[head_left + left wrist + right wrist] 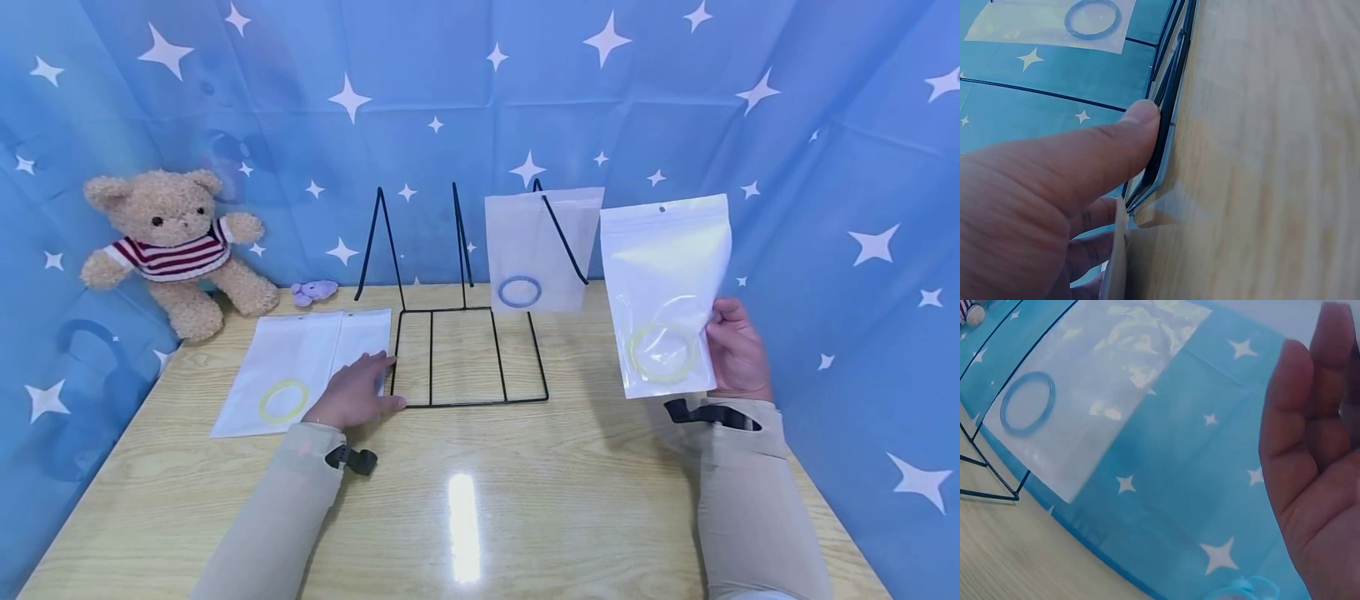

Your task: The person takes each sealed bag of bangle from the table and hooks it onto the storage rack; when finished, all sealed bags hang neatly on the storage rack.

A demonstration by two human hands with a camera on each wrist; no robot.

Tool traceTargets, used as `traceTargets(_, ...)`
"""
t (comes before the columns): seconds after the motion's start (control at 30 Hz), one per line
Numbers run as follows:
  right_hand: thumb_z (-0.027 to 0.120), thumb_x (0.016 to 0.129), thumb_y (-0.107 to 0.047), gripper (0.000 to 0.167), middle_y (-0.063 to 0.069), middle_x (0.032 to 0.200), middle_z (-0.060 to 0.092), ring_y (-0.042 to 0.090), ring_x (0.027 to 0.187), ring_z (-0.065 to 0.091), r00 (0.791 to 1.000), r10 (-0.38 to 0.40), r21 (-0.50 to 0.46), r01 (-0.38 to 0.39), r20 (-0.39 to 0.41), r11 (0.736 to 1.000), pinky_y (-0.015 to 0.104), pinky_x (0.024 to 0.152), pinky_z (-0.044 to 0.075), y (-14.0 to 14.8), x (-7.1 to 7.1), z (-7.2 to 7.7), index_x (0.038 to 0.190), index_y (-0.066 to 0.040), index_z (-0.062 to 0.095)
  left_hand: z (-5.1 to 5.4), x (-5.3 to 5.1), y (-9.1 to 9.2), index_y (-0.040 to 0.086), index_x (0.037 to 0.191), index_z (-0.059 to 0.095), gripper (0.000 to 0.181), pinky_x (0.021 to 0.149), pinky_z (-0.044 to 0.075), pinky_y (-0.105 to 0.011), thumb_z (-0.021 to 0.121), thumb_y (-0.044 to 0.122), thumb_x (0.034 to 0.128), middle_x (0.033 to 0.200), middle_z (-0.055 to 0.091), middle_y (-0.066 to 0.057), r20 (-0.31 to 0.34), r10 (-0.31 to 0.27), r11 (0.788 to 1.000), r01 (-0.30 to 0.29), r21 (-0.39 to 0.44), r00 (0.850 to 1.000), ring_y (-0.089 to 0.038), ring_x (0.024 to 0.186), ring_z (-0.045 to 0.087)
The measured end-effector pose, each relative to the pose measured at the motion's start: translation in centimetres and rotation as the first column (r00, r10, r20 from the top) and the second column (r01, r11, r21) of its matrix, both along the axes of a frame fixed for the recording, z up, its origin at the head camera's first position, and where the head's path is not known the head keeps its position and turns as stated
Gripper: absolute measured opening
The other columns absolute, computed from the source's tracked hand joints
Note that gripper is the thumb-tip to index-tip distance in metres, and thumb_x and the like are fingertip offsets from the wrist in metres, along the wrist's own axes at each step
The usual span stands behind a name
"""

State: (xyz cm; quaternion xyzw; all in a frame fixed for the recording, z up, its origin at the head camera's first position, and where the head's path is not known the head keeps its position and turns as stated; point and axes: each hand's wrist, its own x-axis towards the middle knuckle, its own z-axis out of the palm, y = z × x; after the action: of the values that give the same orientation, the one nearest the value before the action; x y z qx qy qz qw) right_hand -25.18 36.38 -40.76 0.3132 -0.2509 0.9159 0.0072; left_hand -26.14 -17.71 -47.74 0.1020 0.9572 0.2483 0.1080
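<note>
My left hand (356, 396) rests at the near left corner of a black wire rack (472, 405); its thumb touches the front bar and its other fingers lie spread by the left side. Under that hand are flat white pouches (300, 342), one showing a yellow ring (283, 402). Up at the right, my right hand (738, 350) pinches the edge of an upright white zip pouch (663, 267) with a yellow ring (662, 352) inside. Another pouch (517, 237), holding a blue ring (1027, 404), hangs on the rack's right prong. The left hand's fingertips are partly hidden.
A teddy bear (172, 225) in a striped shirt sits at the back left of the wooden table (555, 500). Near it lies a small purple toy (315, 292). Behind the rack, with its upright prongs, hangs a blue star-patterned curtain (420, 83).
</note>
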Motion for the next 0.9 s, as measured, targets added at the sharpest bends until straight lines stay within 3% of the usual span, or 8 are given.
traceTargets(0.2,0.029,0.102,0.023,0.042,0.020,0.108,0.074,0.031,0.100,0.074,0.994,0.105,0.130,-0.103,-0.015,0.986,0.034,0.087,0.062,0.0,-0.1,-0.3,0.120,0.009,0.065,0.1,0.2,0.0,0.006,0.160,0.044,0.083,0.130,0.013,-0.064,0.080,0.040,0.0931,0.172,0.030,-0.018,-0.004,0.002,1.000,-0.002,0.003,1.000,-0.044,0.161,0.017)
traceTargets(0.47,0.024,0.097,0.028,0.057,0.011,0.122,0.071,0.022,0.113,0.070,0.993,0.103,0.354,-0.074,-0.065,0.932,0.027,0.095,0.059,-1.3,-0.4,-0.1,0.122,0.004,0.069,-0.1,0.0,-0.1,0.008,0.161,0.044,0.083,0.130,0.013,-0.064,0.080,0.040,0.0932,0.172,0.030,-0.017,-0.001,0.003,1.000,-0.003,-0.001,1.000,-0.043,0.162,0.017)
traceTargets(0.77,0.032,0.098,0.024,0.057,0.005,0.128,0.073,0.017,0.114,0.071,0.994,0.091,0.589,-0.041,-0.054,0.807,0.027,0.093,0.061,-3.1,-0.5,0.1,0.124,-0.008,0.073,-0.3,-0.1,-0.2,0.007,0.161,0.044,0.084,0.130,0.013,-0.065,0.080,0.041,0.0929,0.172,0.030,-0.017,-0.007,-0.007,1.000,0.007,0.001,1.000,-0.043,0.161,0.017)
traceTargets(0.9,0.037,0.097,0.024,0.057,0.003,0.122,0.077,0.014,0.108,0.073,0.996,0.067,0.682,-0.007,-0.062,0.731,0.027,0.088,0.063,-4.2,-0.5,0.3,0.121,-0.012,0.075,-0.1,0.0,-0.1,0.007,0.161,0.044,0.084,0.130,0.013,-0.065,0.080,0.041,0.0926,0.172,0.030,-0.017,-0.002,-0.003,1.000,0.003,0.002,1.000,-0.043,0.161,0.017)
